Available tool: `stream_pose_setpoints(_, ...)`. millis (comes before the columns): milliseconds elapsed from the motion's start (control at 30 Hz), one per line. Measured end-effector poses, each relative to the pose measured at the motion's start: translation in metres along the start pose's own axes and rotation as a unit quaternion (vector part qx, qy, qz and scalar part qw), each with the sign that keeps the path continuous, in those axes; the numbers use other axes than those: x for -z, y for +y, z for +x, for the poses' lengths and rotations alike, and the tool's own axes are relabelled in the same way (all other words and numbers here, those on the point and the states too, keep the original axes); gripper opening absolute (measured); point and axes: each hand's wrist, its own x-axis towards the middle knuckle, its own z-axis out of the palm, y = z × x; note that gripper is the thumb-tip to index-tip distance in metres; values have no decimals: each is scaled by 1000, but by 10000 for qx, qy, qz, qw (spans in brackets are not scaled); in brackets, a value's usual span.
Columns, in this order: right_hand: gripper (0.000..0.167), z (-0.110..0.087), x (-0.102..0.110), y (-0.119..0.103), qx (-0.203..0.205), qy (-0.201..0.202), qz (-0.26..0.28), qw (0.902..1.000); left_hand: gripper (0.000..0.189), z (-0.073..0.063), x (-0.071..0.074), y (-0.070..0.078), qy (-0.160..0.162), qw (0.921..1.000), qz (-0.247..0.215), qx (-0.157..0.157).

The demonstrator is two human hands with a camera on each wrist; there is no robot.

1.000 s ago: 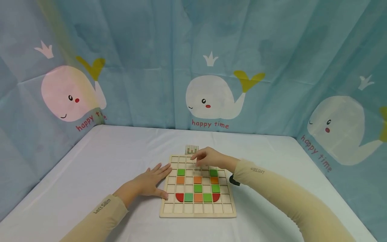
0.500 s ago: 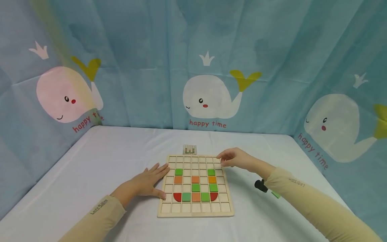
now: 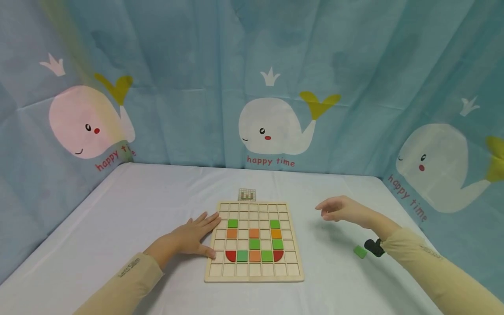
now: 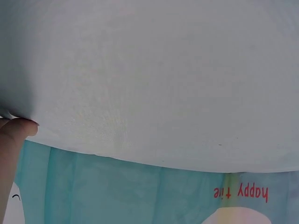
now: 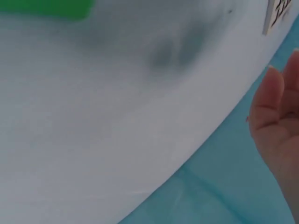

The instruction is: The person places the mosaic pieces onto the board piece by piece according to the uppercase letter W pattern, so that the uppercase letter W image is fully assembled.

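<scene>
A wooden grid board (image 3: 291, 270) lies on the white table. Green, orange and red tiles fill some of its cells, with a red quarter-round tile (image 3: 230, 256) at each end of the lowest filled row. My left hand (image 3: 193, 236) rests spread along the board's left edge, fingers straight. Away to the right of the board, my right hand (image 3: 346, 210) hovers over the table with loosely bent fingers and nothing between them. A loose green tile (image 3: 360, 251) lies below it, nearer to me. In the right wrist view that tile shows only as a blurred green corner (image 5: 46, 7).
A small pattern card (image 3: 246, 195) lies just beyond the board's far edge. White cloth (image 3: 157, 188) covers the table, and a blue curtain (image 3: 189, 122) printed with whales hangs around its back and sides. A black wrist camera (image 3: 374, 247) sits under the right sleeve.
My right hand has moved from above the board out to the right, past its edge. The loose green tile has come into view from behind that arm. My left hand stays in place.
</scene>
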Motion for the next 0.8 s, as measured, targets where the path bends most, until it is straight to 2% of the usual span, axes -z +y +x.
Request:
stream_pose_setpoints(300, 44, -36, 22, 38, -91, -586, 117, 9982, 108, 2, 0, -1, -34, 10000, -39, -67)
stream_pose_setpoints(467, 49, -55, 35, 64, -442, -932, -49, 9947, 109, 2, -2, -1, -30, 10000, -47, -24)
stream_pose_setpoints(533, 51, -63, 40, 71, -673, -1044, -117, 9922, 108, 2, -2, -1, -19, 10000, -42, -37)
stream_pose_setpoints(600, 51, -68, 42, 76, -739, -1140, -132, 9906, 108, 3, -2, -1, -15, 10000, -30, -38)
stream_pose_setpoints(700, 47, -73, 42, 81, -574, -1246, -53, 9905, 107, 2, -1, 0, -19, 10000, -23, -27)
stream_pose_setpoints(800, 40, -74, 38, 86, -110, -1259, -33, 9920, 107, 1, 0, 1, -41, 10000, -12, 21)
